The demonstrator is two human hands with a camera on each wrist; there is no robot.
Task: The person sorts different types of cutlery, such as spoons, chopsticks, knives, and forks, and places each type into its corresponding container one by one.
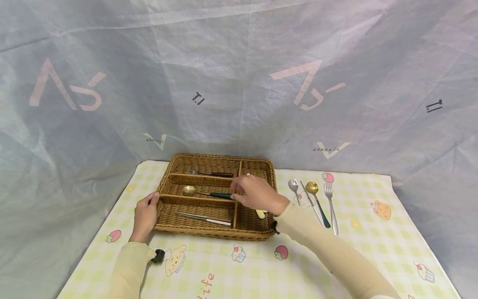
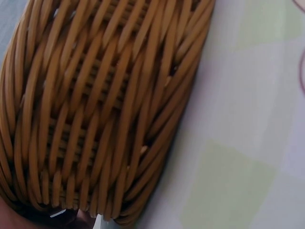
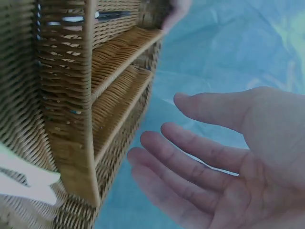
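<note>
My left hand (image 1: 145, 212) grips the left rim of a brown wicker cutlery basket (image 1: 213, 236), thumb at the top edge. Over the divider towards the basket's right side is my right hand (image 1: 257, 193). Its fingers are loosely bent in the right wrist view, with nothing between them. Beside those fingertips in the head view lies a gold spoon (image 1: 189, 190) with a green handle, in the middle compartment. Pale-ended cutlery (image 1: 260, 214) shows partly beneath my right hand in the right compartment.
A dark-handled fork (image 1: 192, 171) lies in the back compartment, and slim metal cutlery (image 1: 203, 217) in the front one. Right of the basket, a silver spoon (image 1: 293, 185), a knife (image 1: 311, 202), another gold spoon (image 1: 312, 188) and a silver fork (image 1: 331, 207) lie on the checked tablecloth (image 1: 373, 245).
</note>
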